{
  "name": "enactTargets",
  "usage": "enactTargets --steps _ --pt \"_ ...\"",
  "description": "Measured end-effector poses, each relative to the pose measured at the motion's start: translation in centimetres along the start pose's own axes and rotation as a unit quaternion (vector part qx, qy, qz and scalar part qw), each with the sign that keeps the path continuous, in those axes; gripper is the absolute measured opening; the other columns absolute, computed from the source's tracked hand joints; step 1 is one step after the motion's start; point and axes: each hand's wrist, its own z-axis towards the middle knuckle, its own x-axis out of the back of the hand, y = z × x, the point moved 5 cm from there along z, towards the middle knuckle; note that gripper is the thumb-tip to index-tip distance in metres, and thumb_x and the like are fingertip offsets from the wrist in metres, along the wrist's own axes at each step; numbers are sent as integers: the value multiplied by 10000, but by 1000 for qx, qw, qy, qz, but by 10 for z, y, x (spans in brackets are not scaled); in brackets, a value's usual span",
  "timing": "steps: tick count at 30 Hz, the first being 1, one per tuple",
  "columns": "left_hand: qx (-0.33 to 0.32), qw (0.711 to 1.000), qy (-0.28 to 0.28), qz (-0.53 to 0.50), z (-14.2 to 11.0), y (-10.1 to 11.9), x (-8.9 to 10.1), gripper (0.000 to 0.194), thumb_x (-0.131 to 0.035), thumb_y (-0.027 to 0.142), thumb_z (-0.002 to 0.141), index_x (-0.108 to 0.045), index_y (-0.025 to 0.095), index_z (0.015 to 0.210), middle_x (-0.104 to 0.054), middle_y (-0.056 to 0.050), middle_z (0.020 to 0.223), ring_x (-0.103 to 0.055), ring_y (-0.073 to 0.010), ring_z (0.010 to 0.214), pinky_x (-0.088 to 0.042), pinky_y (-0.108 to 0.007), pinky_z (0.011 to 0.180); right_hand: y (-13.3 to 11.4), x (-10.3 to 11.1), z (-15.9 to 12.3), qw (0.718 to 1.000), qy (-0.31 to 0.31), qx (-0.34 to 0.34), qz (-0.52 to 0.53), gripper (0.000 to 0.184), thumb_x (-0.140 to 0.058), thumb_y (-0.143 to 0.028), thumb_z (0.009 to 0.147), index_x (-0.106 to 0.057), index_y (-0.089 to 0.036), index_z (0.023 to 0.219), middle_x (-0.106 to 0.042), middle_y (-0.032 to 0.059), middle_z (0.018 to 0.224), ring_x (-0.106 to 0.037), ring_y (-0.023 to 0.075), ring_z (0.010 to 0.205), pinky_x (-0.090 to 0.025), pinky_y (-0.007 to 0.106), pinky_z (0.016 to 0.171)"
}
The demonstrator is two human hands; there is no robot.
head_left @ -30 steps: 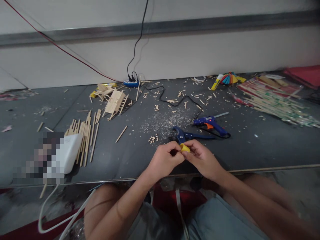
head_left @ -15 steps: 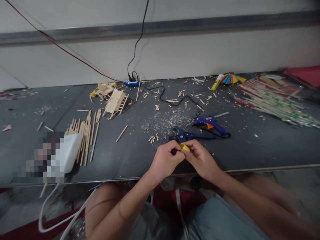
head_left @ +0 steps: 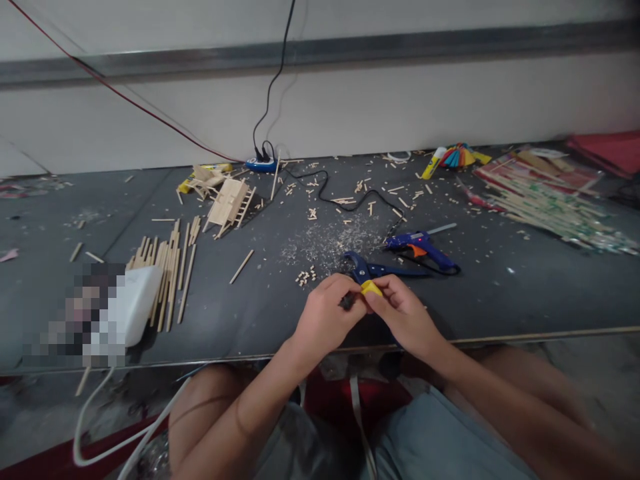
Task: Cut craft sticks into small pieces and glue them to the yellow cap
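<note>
Yellow piece [head_left: 371,289] pinched between two hands over the desk [head_left: 490,293]

The left hand [head_left: 327,312] and the right hand [head_left: 410,313] meet in front of the person, near the desk's front edge. Each hand's grip is closed, thumb and fingers pinching the yellow piece from its own side; how far the left hand reaches around it cannot be told. Just beyond the hands lies a blue cutting tool [head_left: 361,268], its long handle pointing right. Farther back and to the right, a blue glue gun [head_left: 434,252] with an orange trigger [head_left: 417,251] rests on its side. Cut wooden bits [head_left: 305,277] sit in a small heap beyond the left hand, and one loose stick [head_left: 242,267] lies farther left.
</note>
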Motion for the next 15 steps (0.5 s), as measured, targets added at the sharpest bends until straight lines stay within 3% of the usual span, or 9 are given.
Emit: enactTargets --steps 10,15 --pt "3 998 -24 57 -1 -5 -4 30 -561 158 718 -562 178 696 -606 -18 732 -563 -136 701 -441 -239 653 7 -3 1 1000 -21 -8 -3 270 -592 -444 809 -523 -210 924 -628 29 842 -593 166 791 -491 298 701" --pt "-14 994 -27 103 -1 -2 -3 55 -549 134 708 -556 174 671 -620 -26 721 -573 -138 686 -443 -236 639 8 -5 3 999 -40 -29 21 292 -611 -454 788 -525 -198 898 -619 1 763 -583 137 692 -472 270 633"
